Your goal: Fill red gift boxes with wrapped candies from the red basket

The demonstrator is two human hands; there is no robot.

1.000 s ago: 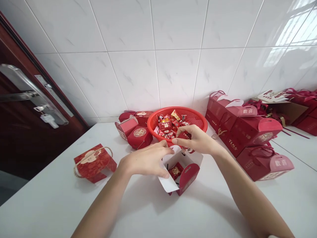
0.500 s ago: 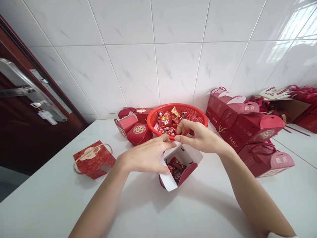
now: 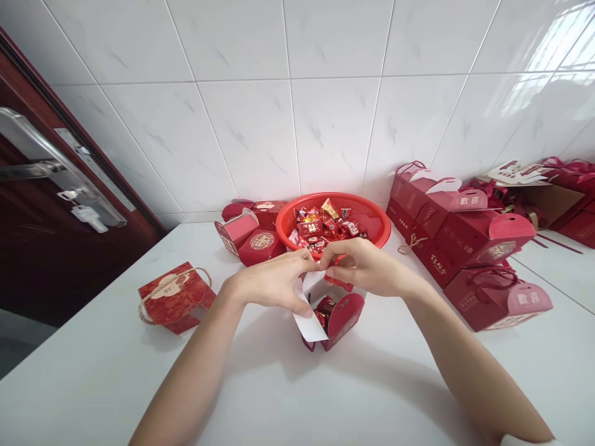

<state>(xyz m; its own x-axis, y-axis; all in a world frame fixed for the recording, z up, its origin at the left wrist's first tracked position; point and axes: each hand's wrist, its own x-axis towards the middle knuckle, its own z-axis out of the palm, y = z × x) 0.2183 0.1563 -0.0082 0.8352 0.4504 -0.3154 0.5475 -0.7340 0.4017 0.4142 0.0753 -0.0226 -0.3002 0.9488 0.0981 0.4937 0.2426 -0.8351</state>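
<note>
A small dark red candy box (image 3: 344,317) stands open on the table, with white inner flaps and red-wrapped sweets (image 3: 325,305) inside. My left hand (image 3: 274,282) grips its left side, thumb on the white flap and fingers over the far corner. Curled at the box's far edge, my right hand (image 3: 365,266) pinches with thumb and forefinger close to the left fingertips. Beneath those right fingers shows a bright red piece (image 3: 338,283); whether it is a sweet or part of the box I cannot tell. Behind the box, a red plastic basket (image 3: 379,217) holds many wrapped sweets.
To the left lies a red box with a rope handle (image 3: 174,297). Further red boxes (image 3: 261,248) sit left of the basket. Stacked red boxes (image 3: 465,241) stand at the right, with a cardboard carton (image 3: 555,201) behind. A tiled wall (image 3: 334,136) bounds the back.
My right hand has moved left and slightly down, bringing its fingertips to my left ones. The box has shifted slightly left, and its near red flap stands more upright.
</note>
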